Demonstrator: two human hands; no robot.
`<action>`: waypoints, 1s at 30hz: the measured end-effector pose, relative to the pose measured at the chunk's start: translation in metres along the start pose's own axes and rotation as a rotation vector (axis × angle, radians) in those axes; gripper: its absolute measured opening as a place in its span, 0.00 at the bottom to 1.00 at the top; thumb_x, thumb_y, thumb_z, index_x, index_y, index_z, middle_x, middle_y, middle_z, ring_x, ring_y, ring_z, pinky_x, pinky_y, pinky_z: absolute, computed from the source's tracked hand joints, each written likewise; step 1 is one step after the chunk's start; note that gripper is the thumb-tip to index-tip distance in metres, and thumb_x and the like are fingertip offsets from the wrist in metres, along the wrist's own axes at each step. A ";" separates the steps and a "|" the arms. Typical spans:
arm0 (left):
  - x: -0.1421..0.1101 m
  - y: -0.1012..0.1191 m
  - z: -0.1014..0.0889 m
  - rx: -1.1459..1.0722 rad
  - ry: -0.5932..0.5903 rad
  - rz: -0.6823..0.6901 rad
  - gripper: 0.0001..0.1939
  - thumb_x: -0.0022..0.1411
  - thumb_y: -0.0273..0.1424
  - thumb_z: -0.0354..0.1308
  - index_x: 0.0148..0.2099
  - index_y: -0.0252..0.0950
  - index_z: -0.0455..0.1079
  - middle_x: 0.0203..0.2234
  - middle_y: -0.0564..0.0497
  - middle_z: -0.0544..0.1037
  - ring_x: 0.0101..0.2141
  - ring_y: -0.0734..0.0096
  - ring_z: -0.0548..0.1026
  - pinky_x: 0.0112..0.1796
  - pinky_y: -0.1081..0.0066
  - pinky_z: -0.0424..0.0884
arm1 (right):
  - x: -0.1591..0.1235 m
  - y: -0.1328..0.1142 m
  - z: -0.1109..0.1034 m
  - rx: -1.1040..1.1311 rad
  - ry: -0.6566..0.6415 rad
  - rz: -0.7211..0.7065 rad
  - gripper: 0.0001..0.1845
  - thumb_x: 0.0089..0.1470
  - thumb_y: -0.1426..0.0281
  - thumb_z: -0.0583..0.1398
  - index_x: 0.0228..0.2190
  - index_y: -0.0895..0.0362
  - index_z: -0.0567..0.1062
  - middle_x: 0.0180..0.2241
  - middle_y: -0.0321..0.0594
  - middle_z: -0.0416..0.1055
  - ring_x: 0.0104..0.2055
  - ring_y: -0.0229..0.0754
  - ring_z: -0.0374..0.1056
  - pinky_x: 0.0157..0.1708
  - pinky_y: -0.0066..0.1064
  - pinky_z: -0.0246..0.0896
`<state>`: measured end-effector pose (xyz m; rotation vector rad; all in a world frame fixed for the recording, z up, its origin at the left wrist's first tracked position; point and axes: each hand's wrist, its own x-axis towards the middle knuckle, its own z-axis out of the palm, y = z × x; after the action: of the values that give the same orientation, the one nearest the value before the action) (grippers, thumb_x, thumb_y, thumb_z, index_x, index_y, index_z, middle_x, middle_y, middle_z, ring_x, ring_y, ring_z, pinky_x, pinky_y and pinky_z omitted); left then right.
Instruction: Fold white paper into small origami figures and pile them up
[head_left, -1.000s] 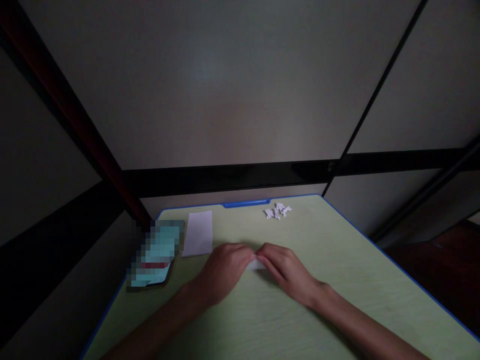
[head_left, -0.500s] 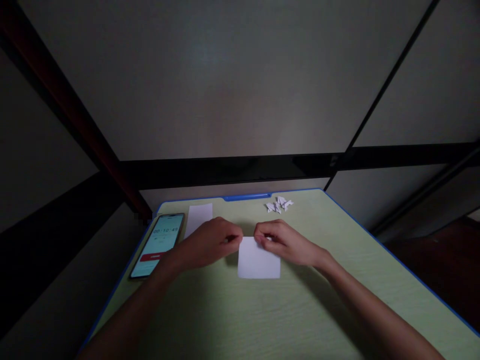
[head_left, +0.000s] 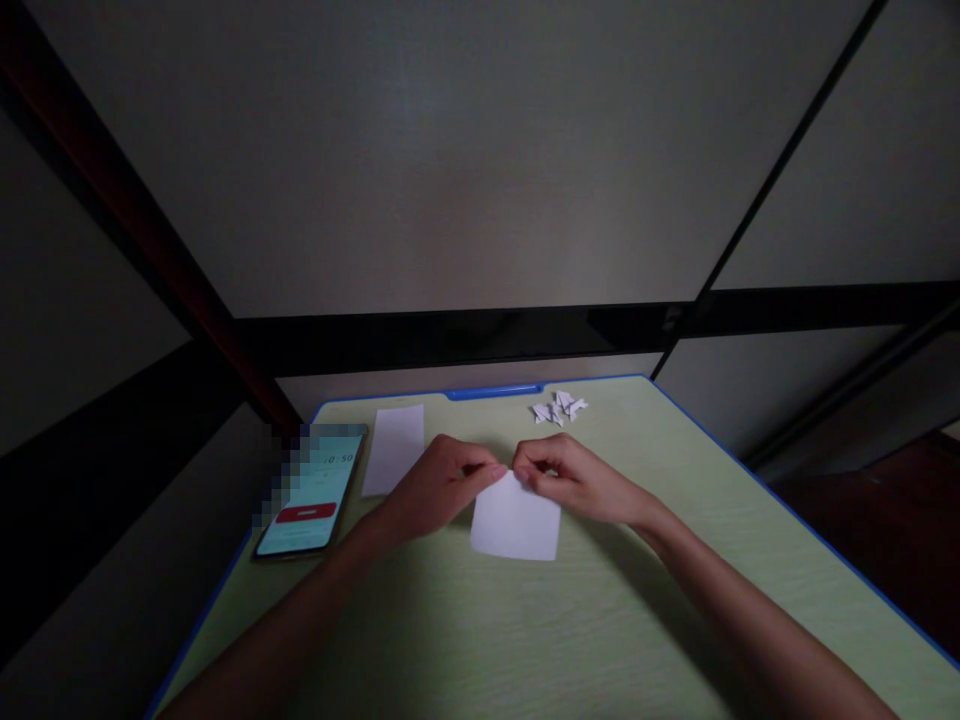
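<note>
A small white sheet of paper is held just above the pale green table, its near edge toward me. My left hand pinches the far edge of the sheet between thumb and fingers. Close beside it, my right hand grips the same edge, thumb on top and fingers curled. The fingertips of both hands nearly meet at the middle of that edge, and they hide part of it.
More white paper lies flat behind my left hand. A phone showing a running timer rests at the left edge. Several small folded paper pieces lie at the back, near a blue handle strip. A panelled wall rises behind the table.
My left hand has moved right along the sheet's far edge, closer to my right hand, its thumb now stretched over the paper. The sheet has turned slightly. The right hand has barely shifted.
</note>
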<state>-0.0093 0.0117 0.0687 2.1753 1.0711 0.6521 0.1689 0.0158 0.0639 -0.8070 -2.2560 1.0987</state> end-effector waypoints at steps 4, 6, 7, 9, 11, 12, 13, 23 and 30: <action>-0.002 0.004 -0.011 0.050 0.051 0.005 0.15 0.54 0.31 0.46 0.19 0.30 0.64 0.13 0.58 0.61 0.19 0.81 0.59 0.20 0.79 0.53 | -0.003 0.000 -0.014 -0.013 -0.004 0.019 0.08 0.46 0.78 0.50 0.18 0.60 0.60 0.17 0.29 0.51 0.20 0.29 0.47 0.19 0.21 0.43; -0.003 0.005 -0.016 0.083 0.066 0.009 0.15 0.54 0.31 0.46 0.20 0.30 0.65 0.13 0.58 0.62 0.18 0.81 0.59 0.20 0.80 0.53 | -0.004 -0.001 -0.021 -0.011 -0.002 0.026 0.08 0.46 0.78 0.50 0.18 0.60 0.60 0.17 0.29 0.51 0.20 0.29 0.47 0.18 0.21 0.43; -0.003 0.006 -0.017 0.099 0.077 0.013 0.15 0.54 0.32 0.46 0.20 0.30 0.66 0.13 0.58 0.63 0.18 0.81 0.60 0.20 0.80 0.54 | -0.005 -0.001 -0.024 -0.011 -0.002 0.027 0.08 0.45 0.78 0.50 0.18 0.60 0.61 0.16 0.29 0.51 0.19 0.29 0.46 0.18 0.21 0.42; -0.003 0.008 -0.017 0.123 0.097 0.019 0.15 0.54 0.32 0.46 0.20 0.31 0.66 0.13 0.58 0.64 0.18 0.81 0.60 0.20 0.80 0.54 | -0.007 -0.002 -0.029 -0.024 -0.008 0.024 0.08 0.44 0.79 0.49 0.18 0.60 0.61 0.16 0.29 0.51 0.19 0.29 0.47 0.18 0.21 0.42; -0.002 0.009 -0.016 0.142 0.108 0.024 0.15 0.54 0.32 0.46 0.20 0.31 0.67 0.13 0.57 0.64 0.18 0.81 0.60 0.20 0.79 0.54 | -0.008 -0.003 -0.033 -0.049 -0.010 0.023 0.08 0.44 0.80 0.49 0.17 0.60 0.61 0.16 0.29 0.52 0.19 0.29 0.47 0.18 0.21 0.43; -0.002 0.010 -0.015 0.149 0.113 0.027 0.16 0.54 0.32 0.46 0.20 0.31 0.67 0.13 0.57 0.64 0.18 0.81 0.60 0.20 0.79 0.54 | -0.008 -0.003 -0.035 -0.063 -0.006 0.025 0.08 0.44 0.80 0.49 0.17 0.60 0.61 0.16 0.29 0.52 0.19 0.29 0.48 0.18 0.21 0.43; -0.002 0.010 -0.015 0.153 0.122 0.029 0.16 0.54 0.32 0.46 0.20 0.31 0.67 0.13 0.57 0.65 0.18 0.80 0.61 0.20 0.79 0.55 | -0.009 -0.003 -0.036 -0.076 0.001 0.028 0.08 0.44 0.80 0.50 0.17 0.60 0.61 0.16 0.29 0.53 0.19 0.29 0.48 0.18 0.21 0.44; -0.004 0.014 -0.006 0.129 0.141 0.004 0.14 0.55 0.32 0.44 0.25 0.32 0.68 0.19 0.54 0.70 0.22 0.77 0.65 0.22 0.78 0.56 | -0.006 -0.014 -0.021 -0.291 0.042 -0.037 0.11 0.51 0.70 0.49 0.23 0.61 0.67 0.19 0.33 0.60 0.21 0.31 0.54 0.22 0.22 0.48; -0.008 0.023 0.002 0.184 -0.019 0.067 0.11 0.53 0.27 0.45 0.24 0.33 0.66 0.17 0.57 0.66 0.21 0.79 0.62 0.25 0.76 0.55 | -0.006 -0.023 -0.013 -0.382 -0.125 -0.108 0.10 0.48 0.78 0.49 0.19 0.61 0.64 0.17 0.30 0.55 0.20 0.29 0.50 0.21 0.22 0.45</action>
<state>-0.0011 -0.0062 0.0825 2.3795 1.0894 0.5810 0.1754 0.0069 0.0888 -0.7664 -2.6266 0.6945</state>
